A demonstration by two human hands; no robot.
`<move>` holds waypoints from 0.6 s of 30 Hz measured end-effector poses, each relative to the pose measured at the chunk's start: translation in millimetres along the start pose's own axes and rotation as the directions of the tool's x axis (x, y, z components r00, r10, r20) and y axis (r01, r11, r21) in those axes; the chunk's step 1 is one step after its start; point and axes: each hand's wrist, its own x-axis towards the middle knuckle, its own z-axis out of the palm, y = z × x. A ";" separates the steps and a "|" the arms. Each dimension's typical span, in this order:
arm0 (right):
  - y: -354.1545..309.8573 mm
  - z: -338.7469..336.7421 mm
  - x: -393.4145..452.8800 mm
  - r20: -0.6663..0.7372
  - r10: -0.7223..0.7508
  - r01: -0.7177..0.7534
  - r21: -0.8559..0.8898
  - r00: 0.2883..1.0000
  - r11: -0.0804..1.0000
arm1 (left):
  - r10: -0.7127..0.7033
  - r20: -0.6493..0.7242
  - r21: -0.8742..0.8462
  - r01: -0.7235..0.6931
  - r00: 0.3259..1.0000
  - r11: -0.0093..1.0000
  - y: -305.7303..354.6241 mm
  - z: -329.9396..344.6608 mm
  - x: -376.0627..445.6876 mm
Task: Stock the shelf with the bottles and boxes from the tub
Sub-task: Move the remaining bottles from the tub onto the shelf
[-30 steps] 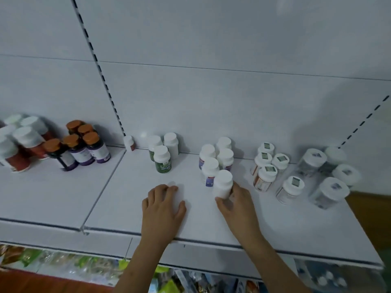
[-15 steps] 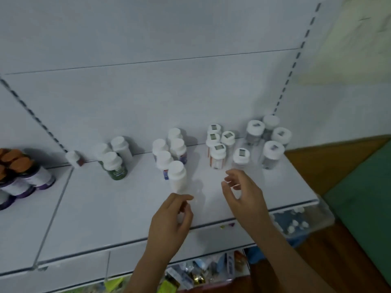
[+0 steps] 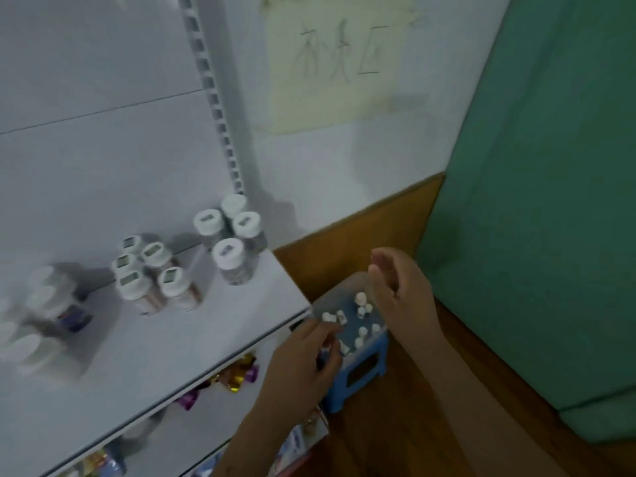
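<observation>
Hands are both empty and loosely curled, left hand (image 3: 303, 370) and right hand (image 3: 401, 297) hovering over the tub (image 3: 347, 301) at about 5 o'clock off the shelf (image 3: 172, 346) corner. Small white bottles (image 3: 361, 299) sit inside it. Probably best to grab one upright per hand, not a fistful.

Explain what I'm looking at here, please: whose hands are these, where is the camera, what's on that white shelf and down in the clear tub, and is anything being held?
The single view comes from a camera worn on a person's head, looking down. The left hand and right hand are bare, loosely curled, and hold nothing, hovering above the clear tub. It sits on a blue stool on the floor, with small white bottles inside. The white shelf carries groups of white-capped bottles; those at the left are blurred.
</observation>
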 end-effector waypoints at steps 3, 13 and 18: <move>49.6 -51.2 14.1 0.005 0.050 -0.050 -0.041 0.999 0.998 | -0.010 0.060 -0.053 0.013 0.998 0.998 27.7 49.2 36.6; 178.1 -114.7 69.1 0.138 0.202 -0.188 -0.107 0.970 0.976 | -0.247 0.210 -0.058 0.264 0.946 0.963 11.0 171.0 102.7; 221.2 -80.0 121.5 0.229 0.231 -0.203 -0.142 0.946 0.969 | -0.376 0.241 -0.034 0.395 0.895 0.918 -33.7 203.5 146.1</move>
